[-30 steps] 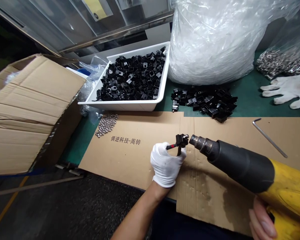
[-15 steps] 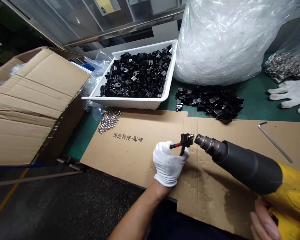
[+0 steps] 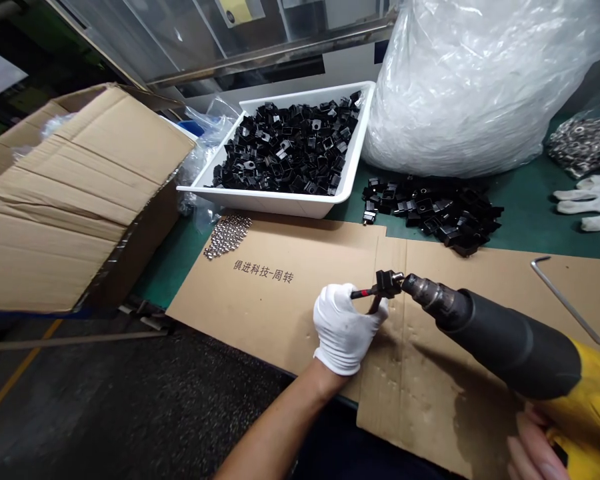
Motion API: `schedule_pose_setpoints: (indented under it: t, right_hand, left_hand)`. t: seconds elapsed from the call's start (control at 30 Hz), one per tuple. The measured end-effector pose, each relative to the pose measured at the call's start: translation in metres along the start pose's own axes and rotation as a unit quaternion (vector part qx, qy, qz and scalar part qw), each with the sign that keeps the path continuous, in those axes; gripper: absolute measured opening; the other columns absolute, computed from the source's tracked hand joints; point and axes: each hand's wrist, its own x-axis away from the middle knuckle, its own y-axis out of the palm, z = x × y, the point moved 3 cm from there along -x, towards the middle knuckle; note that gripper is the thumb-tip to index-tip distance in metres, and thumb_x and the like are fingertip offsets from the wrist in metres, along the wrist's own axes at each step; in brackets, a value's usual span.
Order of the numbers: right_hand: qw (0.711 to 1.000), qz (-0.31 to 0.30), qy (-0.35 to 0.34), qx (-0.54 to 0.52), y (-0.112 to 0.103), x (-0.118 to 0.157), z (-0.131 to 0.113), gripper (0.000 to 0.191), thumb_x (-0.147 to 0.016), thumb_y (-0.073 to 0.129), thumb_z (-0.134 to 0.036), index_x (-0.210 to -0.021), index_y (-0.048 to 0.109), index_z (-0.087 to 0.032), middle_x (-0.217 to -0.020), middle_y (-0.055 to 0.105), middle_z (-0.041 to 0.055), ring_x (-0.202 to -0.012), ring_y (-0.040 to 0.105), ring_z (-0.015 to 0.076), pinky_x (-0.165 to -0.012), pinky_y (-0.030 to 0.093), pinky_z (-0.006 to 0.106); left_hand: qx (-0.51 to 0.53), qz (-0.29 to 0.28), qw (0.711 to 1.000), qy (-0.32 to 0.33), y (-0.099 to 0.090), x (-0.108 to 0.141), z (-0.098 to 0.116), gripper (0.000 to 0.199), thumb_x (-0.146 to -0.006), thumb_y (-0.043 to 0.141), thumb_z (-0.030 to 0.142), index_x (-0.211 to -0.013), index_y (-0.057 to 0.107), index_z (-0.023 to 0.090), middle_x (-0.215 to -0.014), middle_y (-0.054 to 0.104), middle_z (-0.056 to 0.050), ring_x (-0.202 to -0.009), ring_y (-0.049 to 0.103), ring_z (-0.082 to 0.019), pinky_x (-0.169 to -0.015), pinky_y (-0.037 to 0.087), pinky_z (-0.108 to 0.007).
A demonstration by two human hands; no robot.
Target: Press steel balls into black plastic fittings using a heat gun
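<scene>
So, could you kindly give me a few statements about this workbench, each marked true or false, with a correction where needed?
1. The left hand wears a white glove. True.
2. The right hand is gloved too. False: the right hand is bare and grips a yellow-and-black heat gun.
3. The heat gun's nozzle points at the small black part in the left hand. True.
4. The white tray holds steel balls. False: the white tray holds black parts, and the steel balls lie on the cardboard sheet.
5. An Allen key lies on the cardboard sheet. True.
</scene>
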Motion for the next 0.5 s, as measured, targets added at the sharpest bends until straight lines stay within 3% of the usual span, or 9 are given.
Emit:
schedule_pose_setpoints:
  t: [0.1, 0.23, 0.37, 0.5]
  right_hand:
    - [1.000, 0.002, -0.031, -0.005, -0.004, -0.010, 0.003, 0.051, -0.074, 0.059, -0.085, -0.073, 0.057, -0.034, -0.054, 0.031, 0.0041, -0.034, 0.030, 0.0209, -0.024, 0.020, 0.031]
    - [0.995, -0.065, -0.081, -0.010, -0.003, 0.012, 0.013, 0.053, -0.074, 0.065, -0.082, -0.068, 0.054, -0.031, -0.053, 0.028, 0.0015, -0.035, 0.029, 0.0183, -0.027, 0.025, 0.029]
    - [0.998, -0.026, -0.057, 0.016, -0.001, 0.019, 0.016, 0.051, -0.067, 0.070, -0.081, -0.084, 0.059, -0.035, -0.061, 0.036, 0.0027, -0.039, 0.037, 0.0203, -0.030, 0.029, 0.030]
    - [0.999, 0.007, -0.016, 0.043, 0.005, 0.009, 0.020, 0.062, -0.056, 0.068, -0.086, -0.097, 0.059, -0.041, -0.064, 0.037, 0.0045, -0.042, 0.042, 0.0255, -0.029, 0.030, 0.035]
  left_hand:
    - [0.001, -0.001, 1.000, -0.003, 0.001, 0.001, -0.001, 0.041, -0.079, 0.074, 0.050, -0.100, 0.056, 0.020, -0.080, 0.059, -0.005, -0.070, 0.060, -0.024, -0.066, 0.048, -0.036]
    - [0.004, -0.004, 1.000, -0.012, 0.002, 0.002, -0.003, 0.042, -0.079, 0.075, 0.051, -0.101, 0.056, 0.021, -0.081, 0.059, -0.005, -0.071, 0.061, -0.023, -0.068, 0.049, -0.036]
    - [0.008, -0.002, 1.000, -0.014, 0.002, 0.002, -0.002, 0.043, -0.079, 0.076, 0.051, -0.102, 0.056, 0.020, -0.081, 0.059, -0.005, -0.071, 0.062, -0.023, -0.068, 0.049, -0.036]
    - [0.002, 0.003, 1.000, -0.015, 0.001, 0.001, -0.002, 0.040, -0.080, 0.074, 0.050, -0.100, 0.055, 0.021, -0.080, 0.058, -0.004, -0.070, 0.061, -0.023, -0.066, 0.048, -0.035]
